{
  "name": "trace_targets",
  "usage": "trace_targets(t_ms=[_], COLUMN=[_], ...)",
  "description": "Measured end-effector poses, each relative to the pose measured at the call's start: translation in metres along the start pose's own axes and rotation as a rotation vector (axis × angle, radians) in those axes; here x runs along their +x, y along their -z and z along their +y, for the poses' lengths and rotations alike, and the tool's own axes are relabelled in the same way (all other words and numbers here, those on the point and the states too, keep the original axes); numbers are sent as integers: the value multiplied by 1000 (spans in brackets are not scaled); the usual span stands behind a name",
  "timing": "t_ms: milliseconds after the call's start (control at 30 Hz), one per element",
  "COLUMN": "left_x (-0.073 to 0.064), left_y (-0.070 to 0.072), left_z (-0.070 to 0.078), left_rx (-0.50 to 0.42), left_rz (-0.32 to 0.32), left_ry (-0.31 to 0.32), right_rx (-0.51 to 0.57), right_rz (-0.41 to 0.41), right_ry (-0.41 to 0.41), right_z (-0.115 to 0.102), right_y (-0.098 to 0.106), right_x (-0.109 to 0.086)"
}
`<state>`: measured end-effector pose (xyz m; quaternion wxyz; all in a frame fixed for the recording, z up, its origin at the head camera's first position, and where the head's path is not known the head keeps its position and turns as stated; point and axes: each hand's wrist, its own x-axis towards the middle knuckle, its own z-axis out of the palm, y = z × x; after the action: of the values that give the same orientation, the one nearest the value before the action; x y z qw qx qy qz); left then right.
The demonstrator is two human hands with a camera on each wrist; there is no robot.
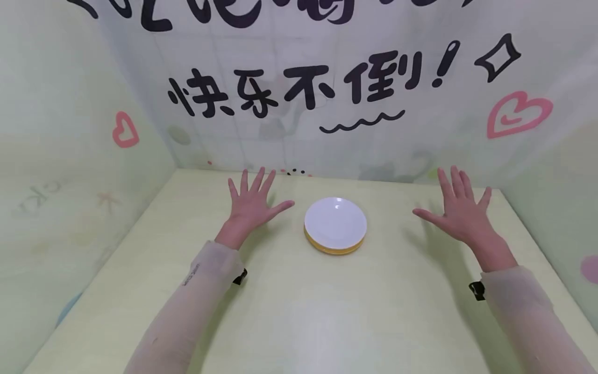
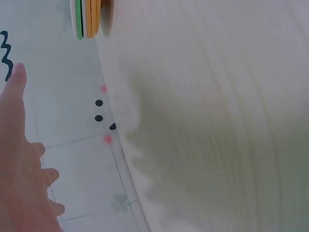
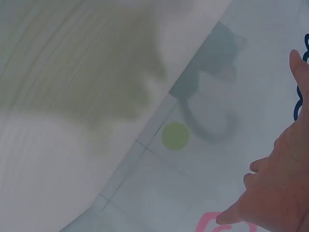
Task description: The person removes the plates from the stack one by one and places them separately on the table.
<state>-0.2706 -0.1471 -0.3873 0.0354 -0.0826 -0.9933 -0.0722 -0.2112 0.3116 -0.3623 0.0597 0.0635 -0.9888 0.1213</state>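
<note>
A stack of plates [image 1: 335,223] sits near the table's back, white on top with a yellow-orange edge below. In the left wrist view the stack [image 2: 87,19] shows white, green and orange rims at the top edge. To its left, my left hand [image 1: 252,208] is held above the table with fingers spread, touching nothing. My right hand [image 1: 462,213] is likewise raised to the right of the plates, fingers spread and apart from them. Each wrist view shows part of its hand, the left [image 2: 24,164] and the right [image 3: 280,179], with nothing held.
The pale table [image 1: 327,322] meets a printed cloth backdrop [image 1: 289,145] with black lettering and pink hearts behind it. Similar cloth hangs along the left and right sides. A bit of blue [image 1: 69,309] shows at the table's left edge.
</note>
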Motion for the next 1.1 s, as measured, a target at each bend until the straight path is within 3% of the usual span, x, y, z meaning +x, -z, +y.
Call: trace_targets(t_ms=[367,633,1100], left_x=[1,0,-4], left_y=[1,0,-7], left_z=[15,20,32], left_rx=[-31,-80,-103], left_rz=[-1,-51,-71], left_ry=[-43,-62,-99], right_rx=[38,67,110], right_rz=[-20,-23,-15], right_ry=[16,48,118], right_z=[-7,-14,-32], right_y=[-4,-11,-28], right_x=[2,3,8])
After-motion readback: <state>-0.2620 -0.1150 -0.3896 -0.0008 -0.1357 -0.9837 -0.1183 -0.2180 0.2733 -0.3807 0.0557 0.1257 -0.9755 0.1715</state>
